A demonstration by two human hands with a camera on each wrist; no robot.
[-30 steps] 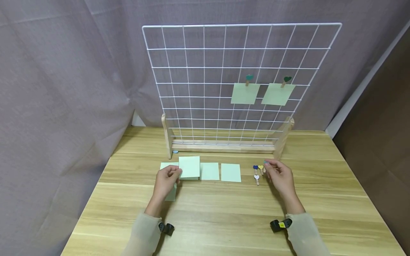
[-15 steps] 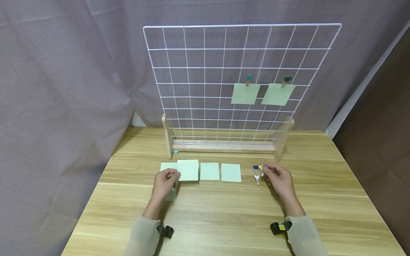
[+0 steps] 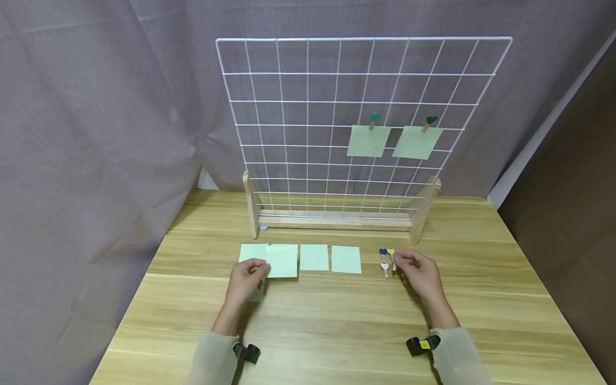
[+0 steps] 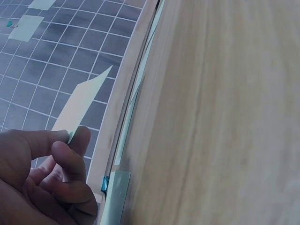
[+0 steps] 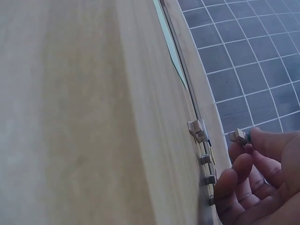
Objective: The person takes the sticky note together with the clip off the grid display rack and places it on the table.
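Observation:
My left hand point(image 3: 245, 278) pinches the left edge of a pale green paper note point(image 3: 283, 262) between thumb and index finger. In the left wrist view the held note is raised off the table and slightly bent. Between the thumb and finger of my right hand point(image 3: 420, 271) is a small wooden clothespin point(image 5: 239, 136) with a teal end, mostly covered in the head view. Close to that hand lie mini clothespins with a blue heart point(image 3: 383, 251), a yellow heart point(image 3: 391, 251) and a white heart point(image 3: 384, 266).
More notes lie in a row, including one at the middle point(image 3: 314, 258) and one to its right point(image 3: 346, 260); others lie partly under my left hand. Behind stands a white wire grid point(image 3: 308, 101) on a wooden base point(image 3: 332, 220), with two notes clipped at right, one here point(image 3: 368, 141).
My left hand has lowered the note toward me and slightly left. My right hand has come down a little with its clothespin, beside the yellow-heart one.

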